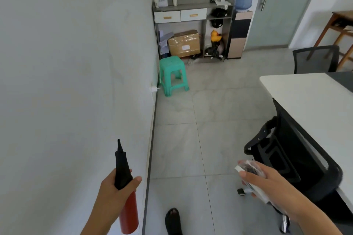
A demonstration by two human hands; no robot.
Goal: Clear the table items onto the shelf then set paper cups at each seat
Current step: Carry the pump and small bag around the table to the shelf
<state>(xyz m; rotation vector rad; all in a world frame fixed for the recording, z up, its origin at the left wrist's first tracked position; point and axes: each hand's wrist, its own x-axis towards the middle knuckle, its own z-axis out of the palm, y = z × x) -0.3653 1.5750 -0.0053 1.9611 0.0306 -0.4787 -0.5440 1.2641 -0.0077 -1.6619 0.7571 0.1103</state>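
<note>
Red-and-black pump (129,213) upright at near left — the left hand (114,187) curls its fingers round it. Near right, the right hand (267,183) grips a clear packet (250,168) beside the white table (305,97); the shelf (191,0) stands far, centre.

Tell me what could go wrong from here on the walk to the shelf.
1. The right hand only pinches the clear packet between thumb and fingers; that grip might let it slip.
2. The green stool stands on the floor just before the shelf, and both hands are full: a possible trip.
3. The shelf top already carries things, so the long red-and-black pump in the left hand may knock them.
</note>
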